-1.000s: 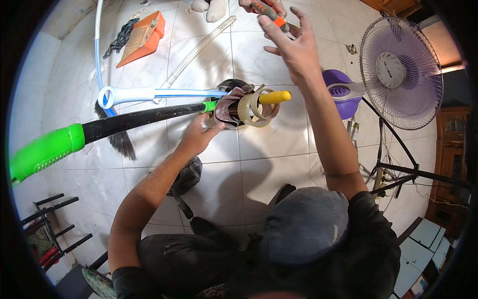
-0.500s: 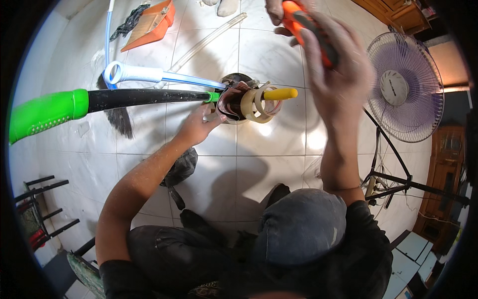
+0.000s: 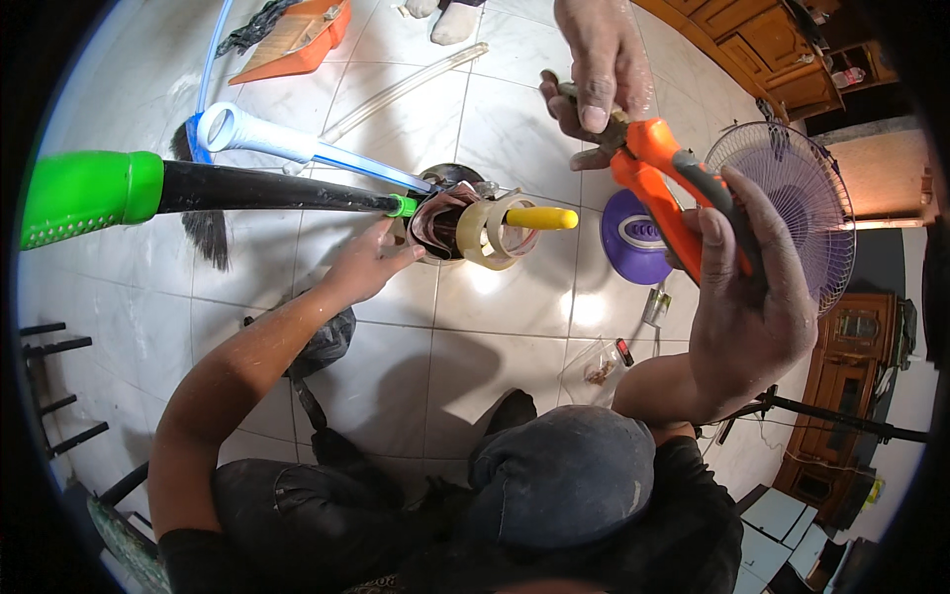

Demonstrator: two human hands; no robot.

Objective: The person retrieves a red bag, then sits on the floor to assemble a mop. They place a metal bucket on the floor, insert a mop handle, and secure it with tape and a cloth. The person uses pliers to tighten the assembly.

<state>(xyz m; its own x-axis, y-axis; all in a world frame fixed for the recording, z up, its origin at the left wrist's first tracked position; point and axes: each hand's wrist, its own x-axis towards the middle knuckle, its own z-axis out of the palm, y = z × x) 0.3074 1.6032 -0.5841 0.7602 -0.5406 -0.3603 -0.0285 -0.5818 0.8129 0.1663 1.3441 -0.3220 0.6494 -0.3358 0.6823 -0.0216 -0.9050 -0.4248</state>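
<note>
While the right hand (image 3: 747,297) is clenched around the orange and grey handles of a pair of pliers (image 3: 673,193), another person's hand (image 3: 599,69) grips the tool's metal nose just above it. Well to its left, the left hand (image 3: 366,265) grasps the end of a black pole (image 3: 267,190) with a green grip, touching a roll of clear tape (image 3: 492,230) threaded on a yellow-handled tool (image 3: 539,218). A purple fan base (image 3: 633,238) lies on the tiled floor (image 3: 495,346) between the hands.
</note>
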